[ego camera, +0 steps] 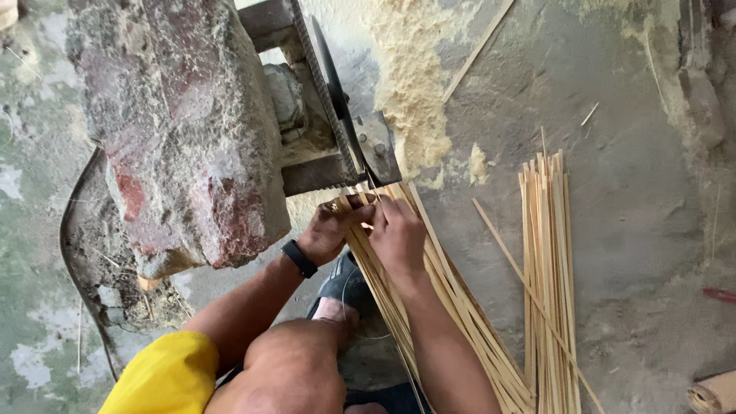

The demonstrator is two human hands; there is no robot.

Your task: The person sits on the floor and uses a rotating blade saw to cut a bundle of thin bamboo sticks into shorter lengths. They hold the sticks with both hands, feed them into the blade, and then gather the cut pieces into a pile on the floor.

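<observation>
both hands meet at the centre of the frame: the left hand (331,228), with a black band at its wrist, is curled shut around the top end of a bundle of long pale yellow bamboo strips (429,299), and the right hand (397,234) lies closed over the same bundle just beside it, fingers wrapped down around the strips. the strip ends sit right against the thin dark circular saw blade (337,100) and its grey metal guard plate (377,146), just above the hands, so the step in hand looks like feeding or trimming the ends at the blade; the next move likely calls for a tight, even grip and fingers kept back from the edge. the bundle runs down toward the lower right of the frame. well to its right lies a separate stack of straight pale bamboo strips (546,261) on the grey concrete floor (636,192). a heap of pale sawdust (414,84) lies at upper centre, a large reddish-grey rough stone block (180,130) at upper left. no container is in view.
</observation>
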